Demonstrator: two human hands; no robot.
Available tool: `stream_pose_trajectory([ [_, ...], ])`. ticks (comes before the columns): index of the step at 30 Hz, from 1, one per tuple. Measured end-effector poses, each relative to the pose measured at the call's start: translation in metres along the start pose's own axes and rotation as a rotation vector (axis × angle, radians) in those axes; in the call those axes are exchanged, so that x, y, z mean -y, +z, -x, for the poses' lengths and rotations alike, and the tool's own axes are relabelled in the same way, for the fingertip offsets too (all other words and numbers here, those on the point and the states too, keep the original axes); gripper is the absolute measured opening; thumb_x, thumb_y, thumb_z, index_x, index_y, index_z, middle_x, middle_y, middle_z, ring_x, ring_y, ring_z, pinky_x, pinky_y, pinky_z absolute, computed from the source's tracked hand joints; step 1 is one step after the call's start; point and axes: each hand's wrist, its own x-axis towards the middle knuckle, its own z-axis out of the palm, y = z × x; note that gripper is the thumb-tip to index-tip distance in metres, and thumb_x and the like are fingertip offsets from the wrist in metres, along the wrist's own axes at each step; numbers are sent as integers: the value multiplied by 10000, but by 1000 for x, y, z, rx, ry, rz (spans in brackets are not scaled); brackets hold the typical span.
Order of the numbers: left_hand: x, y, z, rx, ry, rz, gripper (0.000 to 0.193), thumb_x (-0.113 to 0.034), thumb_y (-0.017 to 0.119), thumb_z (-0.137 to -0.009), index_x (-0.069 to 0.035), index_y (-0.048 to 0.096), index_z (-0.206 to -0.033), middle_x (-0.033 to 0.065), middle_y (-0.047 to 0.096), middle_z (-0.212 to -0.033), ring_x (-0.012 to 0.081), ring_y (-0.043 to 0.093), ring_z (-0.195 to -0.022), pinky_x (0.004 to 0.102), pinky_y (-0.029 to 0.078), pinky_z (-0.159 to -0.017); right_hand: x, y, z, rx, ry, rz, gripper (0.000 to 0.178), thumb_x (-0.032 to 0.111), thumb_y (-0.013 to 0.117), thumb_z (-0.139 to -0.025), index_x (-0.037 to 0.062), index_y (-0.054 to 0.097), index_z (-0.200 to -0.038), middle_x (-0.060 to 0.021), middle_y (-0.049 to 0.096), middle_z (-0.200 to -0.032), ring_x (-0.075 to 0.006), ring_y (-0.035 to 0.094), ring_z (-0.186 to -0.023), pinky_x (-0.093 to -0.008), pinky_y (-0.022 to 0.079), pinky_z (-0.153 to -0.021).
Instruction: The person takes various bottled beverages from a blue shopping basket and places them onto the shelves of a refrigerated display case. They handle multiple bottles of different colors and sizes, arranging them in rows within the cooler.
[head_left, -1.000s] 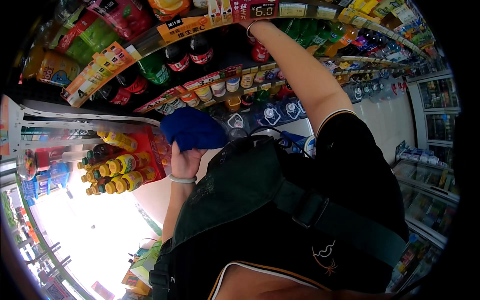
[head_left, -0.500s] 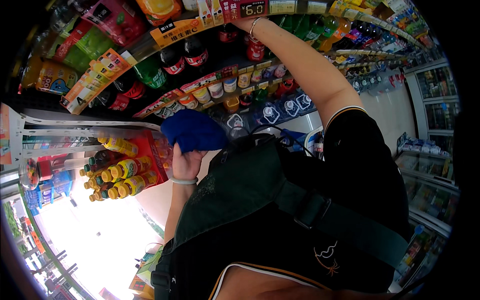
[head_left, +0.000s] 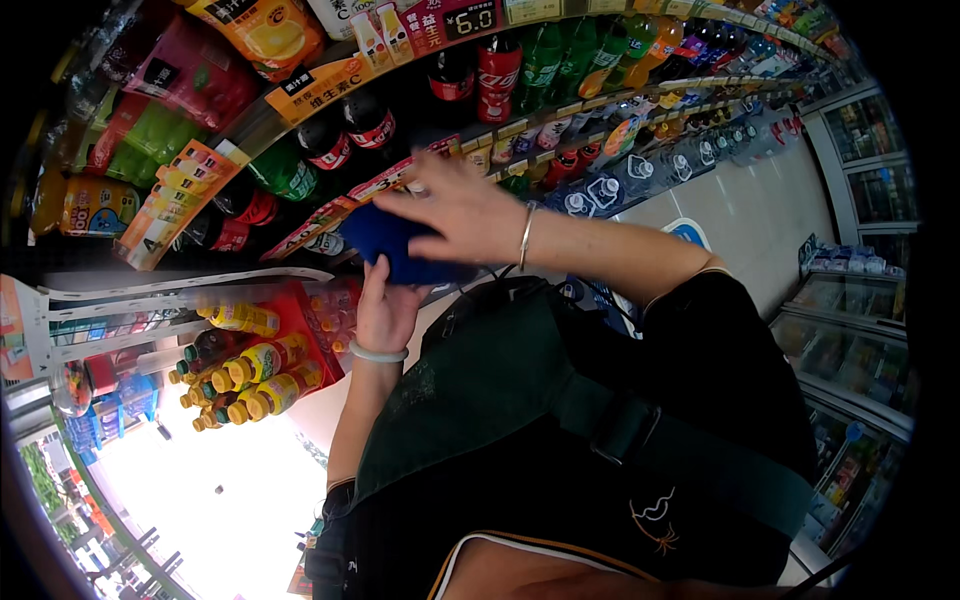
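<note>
My left hand (head_left: 384, 312), a pale band at its wrist, is closed on a folded dark blue cloth (head_left: 392, 244) in front of the drink shelves. Over the cloth's upper right side is my right hand (head_left: 462, 212), which wears a metal bangle. Its fingers are spread and slightly blurred, and they overlap the cloth. Whether they press on it I cannot tell. Behind the hands, dark soda bottles with red labels (head_left: 368, 122) stand on a shelf.
Price-tag strips (head_left: 318, 88) run along the curved shelf edges. Yellow-capped drink bottles (head_left: 268, 362) sit in a red display at the left. Large clear water bottles (head_left: 640, 168) line the low shelf. Glass-door coolers (head_left: 850, 375) stand at the right.
My right hand has come down from the upper shelf edge to the blue cloth, its fingers now spread. My left hand still holds the cloth, shifted slightly right.
</note>
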Motion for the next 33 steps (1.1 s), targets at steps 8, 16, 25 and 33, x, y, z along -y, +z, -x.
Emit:
stream_pose_trajectory([
  [8, -10, 15, -17, 168, 20, -104, 588, -335, 452, -888, -155, 167, -1370, 154, 280, -1354, 324, 322, -1225, 485, 282, -989, -45, 29, -44, -279, 586, -291, 504, 59, 561, -732, 68, 393, -1207, -214, 455, -1072, -375, 487, -959, -384, 418, -835],
  [16, 9, -18, 7, 123, -102, -107, 544, -241, 503, -865, -133, 259, -1339, 128, 322, -1332, 287, 349, -1209, 441, 303, -976, -138, 124, -99, 611, 755, 34, 324, 109, 451, -790, 33, 548, -1089, -187, 461, -1210, -301, 530, -1022, -364, 446, -849],
  [25, 3, -47, 31, 11, -44, -23, 412, -150, 467, -880, -91, 354, -1272, 107, 405, -1269, 262, 396, -1166, 402, 334, -951, -194, 163, -140, 583, 642, 244, 372, 124, 451, -782, 33, 540, -1132, -183, 510, -1184, -299, 520, -1055, -388, 421, -874],
  [33, -8, -43, 21, 15, 5, -17, 415, -155, 479, -870, -86, 365, -1263, 106, 431, -1244, 252, 431, -1132, 392, 348, -922, -169, 140, -119, 838, 536, 260, 377, 112, 446, -775, 26, 543, -1129, -185, 513, -1179, -305, 525, -1044, -392, 421, -866],
])
